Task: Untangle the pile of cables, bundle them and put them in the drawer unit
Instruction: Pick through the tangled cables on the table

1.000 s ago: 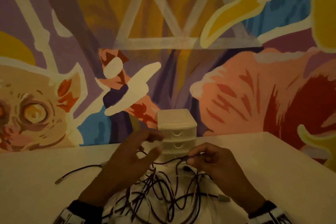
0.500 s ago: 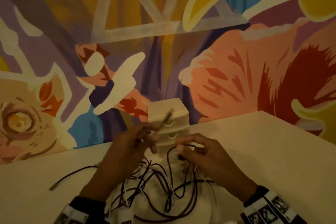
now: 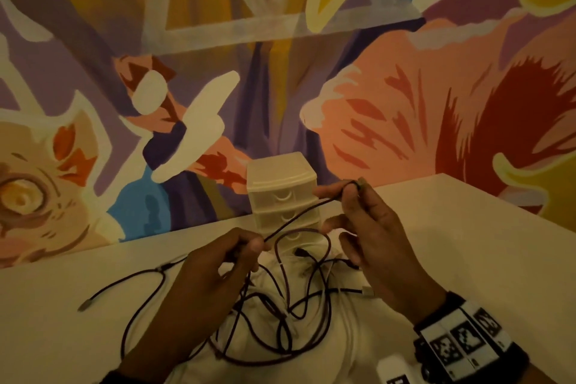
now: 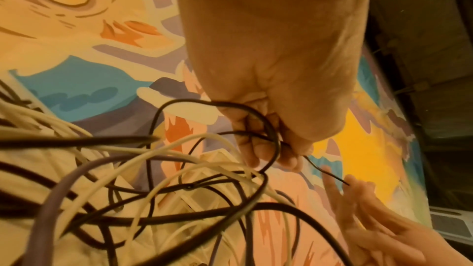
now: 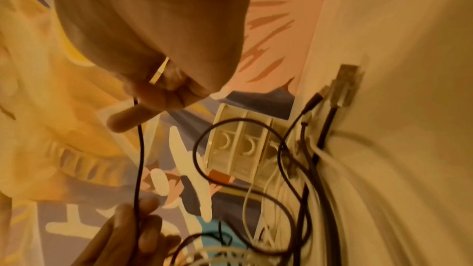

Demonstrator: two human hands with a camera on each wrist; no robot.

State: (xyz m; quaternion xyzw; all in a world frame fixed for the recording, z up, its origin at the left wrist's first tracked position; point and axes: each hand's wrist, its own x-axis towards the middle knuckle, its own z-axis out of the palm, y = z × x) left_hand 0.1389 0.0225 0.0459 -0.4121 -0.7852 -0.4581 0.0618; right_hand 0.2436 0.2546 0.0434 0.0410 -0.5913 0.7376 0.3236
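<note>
A tangled pile of dark and white cables (image 3: 280, 315) lies on the pale table (image 3: 467, 259) in front of me. One thin dark cable (image 3: 296, 221) runs taut between my hands above the pile. My right hand (image 3: 346, 193) pinches it just below its plug (image 3: 361, 181), raised beside the drawer unit (image 3: 282, 193). My left hand (image 3: 252, 248) pinches the same cable lower down and also grips loops of dark cable (image 4: 268, 143). In the right wrist view the cable (image 5: 138, 149) hangs from my right hand (image 5: 153, 98) down to my left fingers (image 5: 133, 226).
The small white three-drawer unit (image 5: 238, 149) stands at the back of the table, all drawers closed, against a painted mural wall (image 3: 374, 103). A loose cable end (image 3: 84, 305) trails to the left. Other plugs (image 5: 343, 88) lie on the table at the right.
The plug end that my left hand held up before the drawers is now in my right hand, lifted to the right. My left hand has dropped lower along the same cable.
</note>
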